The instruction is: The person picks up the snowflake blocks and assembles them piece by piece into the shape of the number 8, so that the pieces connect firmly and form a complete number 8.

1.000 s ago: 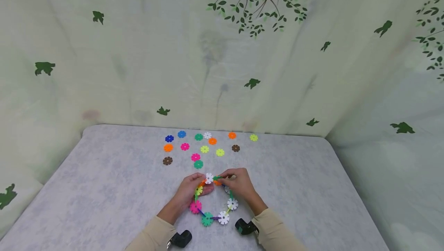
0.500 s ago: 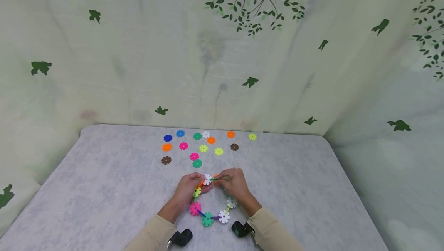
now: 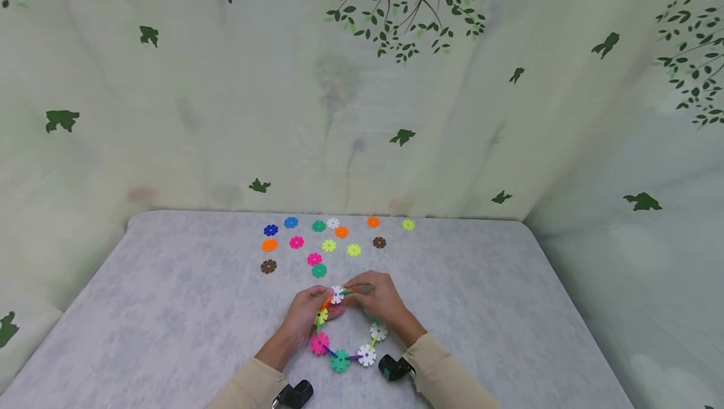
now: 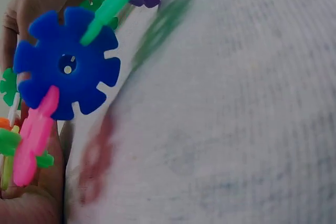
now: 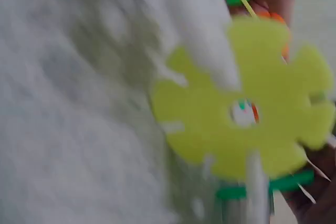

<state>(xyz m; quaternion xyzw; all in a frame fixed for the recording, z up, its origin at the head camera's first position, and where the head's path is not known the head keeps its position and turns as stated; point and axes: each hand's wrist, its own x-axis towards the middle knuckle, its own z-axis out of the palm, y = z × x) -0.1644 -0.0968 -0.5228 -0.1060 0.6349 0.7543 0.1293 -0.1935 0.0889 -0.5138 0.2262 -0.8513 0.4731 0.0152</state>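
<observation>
A loop of flower-shaped interlocking discs hangs between my hands in the head view. A white disc (image 3: 337, 295) stands at its far side, with a yellow one (image 3: 322, 316), a pink one (image 3: 319, 343) and a green one (image 3: 340, 361) along the left and near side. My left hand (image 3: 302, 315) grips the chain beside the far white disc. My right hand (image 3: 381, 301) pinches a green disc edge-on at that white disc's right side; an orange edge shows there too. In the wrist views, a blue disc (image 4: 47, 77) and a yellow disc (image 5: 283, 87) appear close up.
Loose discs lie scattered towards the back of the grey table (image 3: 186, 308), among them brown (image 3: 268, 266), pink (image 3: 314, 259) and green (image 3: 319, 270). A leaf-printed cloth (image 3: 283, 114) hangs behind the table's far edge.
My right hand has moved slightly left, bringing the green disc against the white one. It now covers part of the loop's right side. My left hand keeps its grip.
</observation>
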